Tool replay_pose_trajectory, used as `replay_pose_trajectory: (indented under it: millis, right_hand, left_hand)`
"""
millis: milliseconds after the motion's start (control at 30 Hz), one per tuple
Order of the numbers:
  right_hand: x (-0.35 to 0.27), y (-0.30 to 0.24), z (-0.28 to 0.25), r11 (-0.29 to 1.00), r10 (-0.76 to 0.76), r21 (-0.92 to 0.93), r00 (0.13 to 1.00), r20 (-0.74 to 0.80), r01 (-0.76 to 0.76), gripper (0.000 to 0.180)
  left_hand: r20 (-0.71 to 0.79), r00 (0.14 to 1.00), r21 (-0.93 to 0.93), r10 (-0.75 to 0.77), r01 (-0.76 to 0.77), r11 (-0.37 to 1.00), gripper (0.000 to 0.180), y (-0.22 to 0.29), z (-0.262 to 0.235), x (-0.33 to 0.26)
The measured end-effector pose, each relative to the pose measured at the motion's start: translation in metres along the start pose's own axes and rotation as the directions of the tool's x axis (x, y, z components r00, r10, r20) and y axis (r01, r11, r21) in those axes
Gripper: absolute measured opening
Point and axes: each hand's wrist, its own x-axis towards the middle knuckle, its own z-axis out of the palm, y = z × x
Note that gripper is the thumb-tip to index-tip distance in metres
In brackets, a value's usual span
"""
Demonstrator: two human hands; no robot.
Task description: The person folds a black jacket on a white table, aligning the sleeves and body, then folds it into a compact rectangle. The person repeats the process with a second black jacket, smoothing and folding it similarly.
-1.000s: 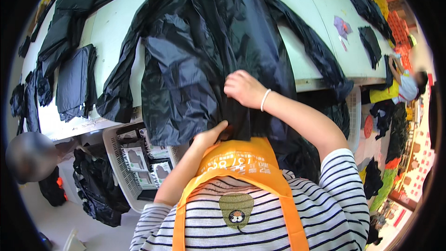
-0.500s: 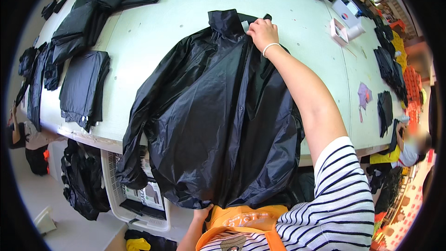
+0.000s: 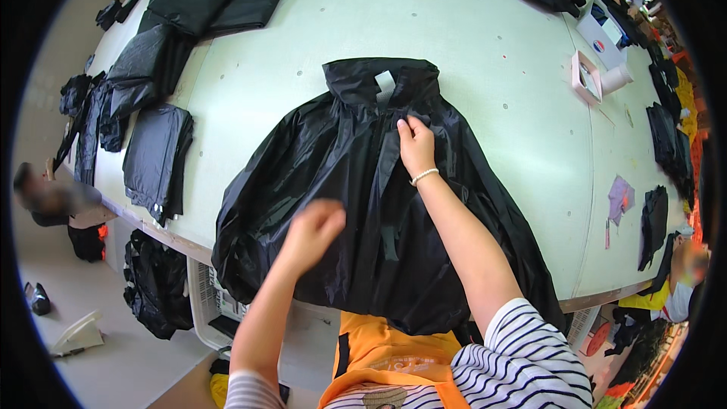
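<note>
Head view shows a glossy, creased, long-sleeved black jacket [image 3: 362, 193].

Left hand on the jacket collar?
No, the left hand is blurred over the front of the black jacket, well below its collar.
</note>
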Motion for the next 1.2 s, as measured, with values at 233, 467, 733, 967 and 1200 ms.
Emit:
replay_pose_trajectory:
  millis: [233, 467, 733, 967, 1200]
  right_hand:
    - [-0.011, -0.013, 0.008, 0.997, 0.057, 0.063, 0.998, -0.029, -0.055, 0.020]
    - [0.001, -0.028, 0.032, 0.991, 0.129, -0.025, 0.985, -0.118, -0.132, 0.012]
    - [0.006, -0.039, 0.057, 0.997, -0.068, -0.054, 0.986, -0.150, 0.060, 0.011]
    - [0.008, -0.056, 0.064, 0.998, -0.029, -0.061, 0.991, -0.129, 0.021, 0.016]
    - [0.011, -0.038, 0.070, 1.000, 0.020, -0.019, 0.991, -0.135, -0.022, 0.014]
  left_hand:
    - [-0.105, 0.958, 0.557, -0.267, 0.279, 0.782, 0.059, 0.001, 0.025, 0.197]
    - [0.025, 0.997, 0.348, -0.073, 0.060, 0.935, 0.038, -0.048, 0.032, 0.229]
    - [0.315, 0.931, -0.279, -0.187, 0.279, 0.919, 0.028, -0.027, 0.003, 0.238]
    - [0.254, 0.966, -0.228, -0.048, 0.108, 0.968, 0.034, -0.029, -0.005, 0.233]
    - [-0.013, 0.981, 0.096, 0.191, -0.189, 0.977, 0.026, -0.008, -0.017, 0.183]
